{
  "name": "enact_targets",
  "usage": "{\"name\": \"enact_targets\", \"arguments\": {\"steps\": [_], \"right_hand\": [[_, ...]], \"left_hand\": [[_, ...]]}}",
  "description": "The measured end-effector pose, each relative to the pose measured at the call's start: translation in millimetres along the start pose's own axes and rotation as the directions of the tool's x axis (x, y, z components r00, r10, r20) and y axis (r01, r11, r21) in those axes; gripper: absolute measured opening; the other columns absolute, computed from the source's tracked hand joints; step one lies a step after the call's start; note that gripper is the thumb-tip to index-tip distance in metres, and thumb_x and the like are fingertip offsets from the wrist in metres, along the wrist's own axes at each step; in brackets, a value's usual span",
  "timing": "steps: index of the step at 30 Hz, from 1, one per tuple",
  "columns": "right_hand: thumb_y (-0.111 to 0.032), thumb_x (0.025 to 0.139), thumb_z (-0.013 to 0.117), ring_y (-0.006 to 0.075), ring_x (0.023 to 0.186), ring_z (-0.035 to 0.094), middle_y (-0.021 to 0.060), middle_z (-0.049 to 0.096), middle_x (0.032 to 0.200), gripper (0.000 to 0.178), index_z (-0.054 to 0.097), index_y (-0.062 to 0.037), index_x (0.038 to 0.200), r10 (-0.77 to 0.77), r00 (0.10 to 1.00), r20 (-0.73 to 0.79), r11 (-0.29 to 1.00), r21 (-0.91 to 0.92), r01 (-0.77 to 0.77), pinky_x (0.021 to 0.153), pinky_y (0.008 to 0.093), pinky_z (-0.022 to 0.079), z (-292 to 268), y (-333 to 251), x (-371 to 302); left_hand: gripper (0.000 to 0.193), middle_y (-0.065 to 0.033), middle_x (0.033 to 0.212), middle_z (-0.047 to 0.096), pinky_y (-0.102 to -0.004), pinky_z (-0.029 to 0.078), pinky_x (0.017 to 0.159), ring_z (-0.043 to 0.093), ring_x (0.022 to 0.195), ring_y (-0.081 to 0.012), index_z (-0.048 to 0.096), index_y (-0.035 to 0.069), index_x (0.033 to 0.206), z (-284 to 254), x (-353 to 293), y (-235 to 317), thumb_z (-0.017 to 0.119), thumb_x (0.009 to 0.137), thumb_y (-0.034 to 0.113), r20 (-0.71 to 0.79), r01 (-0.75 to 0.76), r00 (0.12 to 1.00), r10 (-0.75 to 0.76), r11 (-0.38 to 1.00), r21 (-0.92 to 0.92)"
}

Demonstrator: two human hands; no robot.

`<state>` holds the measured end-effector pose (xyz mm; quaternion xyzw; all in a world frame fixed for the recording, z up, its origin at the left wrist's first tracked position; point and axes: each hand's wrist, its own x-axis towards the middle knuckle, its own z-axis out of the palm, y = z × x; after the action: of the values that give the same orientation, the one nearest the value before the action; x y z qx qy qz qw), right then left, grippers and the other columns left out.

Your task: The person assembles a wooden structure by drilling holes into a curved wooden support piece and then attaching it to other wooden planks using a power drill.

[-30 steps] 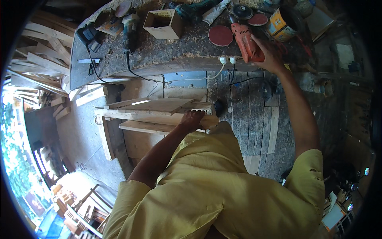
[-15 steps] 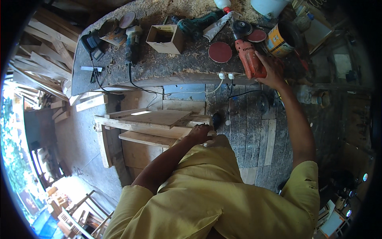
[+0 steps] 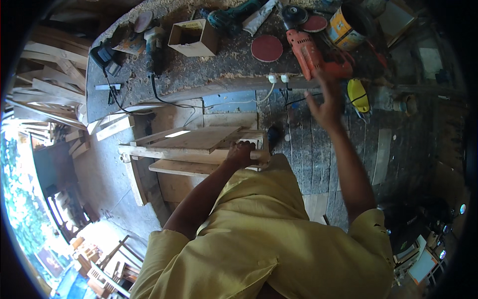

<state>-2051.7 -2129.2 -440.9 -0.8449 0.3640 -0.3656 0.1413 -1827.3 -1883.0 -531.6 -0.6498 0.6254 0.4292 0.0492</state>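
My right hand (image 3: 326, 104) is in the air just off the front edge of the workbench, fingers apart, slightly blurred and holding nothing. Closest to it lies an orange power drill (image 3: 304, 52) with a round black pad at its far end, resting on the bench. My left hand (image 3: 241, 153) is curled over the right end of a low wooden frame (image 3: 184, 155), which stands in front of my legs. A loose-looking flat board (image 3: 199, 138) lies on top of this frame, left of the hand.
On the sawdust-strewn bench (image 3: 219, 70) lie red sanding discs (image 3: 267, 48), a cardboard box (image 3: 194, 39), a green power tool (image 3: 231, 19), a corded grinder (image 3: 154, 45) and a yellow tin (image 3: 343, 30). Cords hang off its front edge. A yellow object (image 3: 358, 95) sits below the bench at right.
My right hand has let go of the orange drill and moved back toward me, off the bench. The left hand stays at the wooden frame. The view has shifted a little.
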Motion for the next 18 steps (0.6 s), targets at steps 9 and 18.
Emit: {"name": "enact_targets", "arguments": {"steps": [9, 18], "right_hand": [[-0.026, 0.099, 0.058, 0.0140, 0.068, 0.064, 0.0068, 0.069, 0.081, 0.028, 0.073, -0.0034, 0.104, 0.404, 0.212, 0.890, 0.239, 0.121, -0.963, 0.065, 0.0308, 0.053, 137, -38, -247], [-0.026, 0.096, 0.065, 0.0113, 0.063, 0.061, 0.0008, 0.066, 0.077, 0.024, 0.071, -0.0037, 0.095, 0.324, 0.084, 0.942, -0.448, 0.231, -0.864, 0.061, 0.0279, 0.051, 123, -50, -223]], "left_hand": [[0.071, -0.0161, 0.110, 0.066, -0.0472, 0.049, 0.091, 0.061, 0.111, -0.0358, 0.064, 0.006, 0.108, -1, 5, -2, 0.087, 0.060, 0.053, 0.007, -0.049, 0.999, 0.049, 0.999, -0.005], [0.072, -0.0163, 0.121, 0.062, -0.0467, 0.044, 0.098, 0.059, 0.115, -0.0350, 0.059, 0.006, 0.119, -9, 10, -1, 0.083, 0.067, 0.050, 0.070, 0.026, 0.997, -0.026, 1.000, -0.008]]}}
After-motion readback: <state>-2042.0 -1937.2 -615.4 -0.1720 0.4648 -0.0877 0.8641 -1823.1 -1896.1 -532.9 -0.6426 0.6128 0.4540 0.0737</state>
